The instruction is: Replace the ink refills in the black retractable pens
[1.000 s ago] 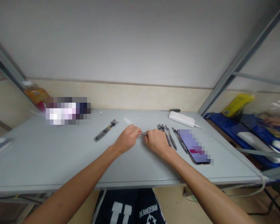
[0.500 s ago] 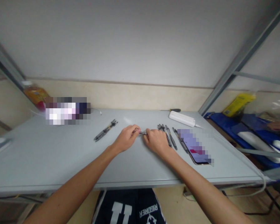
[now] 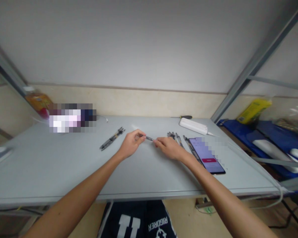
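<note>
A slim dark pen [image 3: 149, 138] is held between my hands above the grey desk [image 3: 139, 175]. My left hand [image 3: 132, 142] pinches its left end, and the fingertips of my right hand [image 3: 168, 147] are closed on its right tip. Several similar pens [image 3: 112, 138] lie bunched to the left of my left hand. More pens [image 3: 179, 138] rest just beyond and right of my right hand, partly hidden by it. Another pen [image 3: 192, 148] lies along the left edge of a phone [image 3: 208, 158].
A white power strip [image 3: 193, 126] and a screwdriver [image 3: 186, 117] lie at the back right. An orange bottle [image 3: 39, 100] stands at the back left beside a blurred bright object. A yellow packet [image 3: 254, 110] is beyond the metal frame on the right.
My hands have moved apart, my left hand slightly up and left, my right hand slightly right. More of the pen shows between them.
</note>
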Action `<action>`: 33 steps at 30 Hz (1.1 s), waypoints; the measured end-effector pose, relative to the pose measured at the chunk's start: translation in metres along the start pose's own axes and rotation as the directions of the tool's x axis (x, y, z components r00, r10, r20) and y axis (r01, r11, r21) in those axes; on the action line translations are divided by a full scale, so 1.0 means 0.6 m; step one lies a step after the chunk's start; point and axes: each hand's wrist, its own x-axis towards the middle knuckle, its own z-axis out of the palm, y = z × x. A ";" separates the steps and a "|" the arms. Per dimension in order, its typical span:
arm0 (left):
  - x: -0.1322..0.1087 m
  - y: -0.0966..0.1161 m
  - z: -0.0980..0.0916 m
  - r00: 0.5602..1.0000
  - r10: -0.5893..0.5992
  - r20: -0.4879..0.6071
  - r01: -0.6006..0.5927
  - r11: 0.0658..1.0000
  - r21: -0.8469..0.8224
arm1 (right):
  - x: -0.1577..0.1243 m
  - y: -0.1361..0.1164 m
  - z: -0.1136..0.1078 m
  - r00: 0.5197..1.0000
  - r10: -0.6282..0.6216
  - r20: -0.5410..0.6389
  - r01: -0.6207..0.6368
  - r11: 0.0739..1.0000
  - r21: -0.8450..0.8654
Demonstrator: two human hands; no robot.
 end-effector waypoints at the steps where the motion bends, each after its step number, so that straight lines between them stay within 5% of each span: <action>1: 0.001 -0.003 0.000 1.000 0.001 0.005 -0.001 1.000 -0.028 | 0.001 0.003 -0.003 0.999 -0.035 -0.009 0.036 0.999 0.027; 8: 0.004 -0.011 0.001 1.000 0.007 -0.008 -0.008 0.999 -0.046 | -0.001 0.001 -0.006 0.982 -0.033 -0.184 0.052 0.994 0.096; 15: 0.010 -0.023 -0.005 0.997 -0.046 -0.062 0.039 0.994 -0.104 | 0.001 0.014 -0.013 0.985 0.017 -0.174 0.034 0.957 0.289; 21: 0.012 -0.026 -0.006 0.996 -0.041 -0.083 0.032 0.993 -0.112 | 0.003 0.021 -0.012 0.951 0.038 -0.308 0.082 0.927 0.367; 27: 0.014 -0.024 -0.008 0.988 -0.075 -0.135 0.052 0.984 -0.169 | 0.002 0.021 -0.015 0.978 0.172 -0.117 -0.088 0.852 0.516; 33: 0.013 -0.010 -0.010 0.982 -0.102 -0.161 0.071 0.980 -0.185 | 0.005 0.024 -0.012 0.949 0.173 -0.263 0.017 0.806 0.592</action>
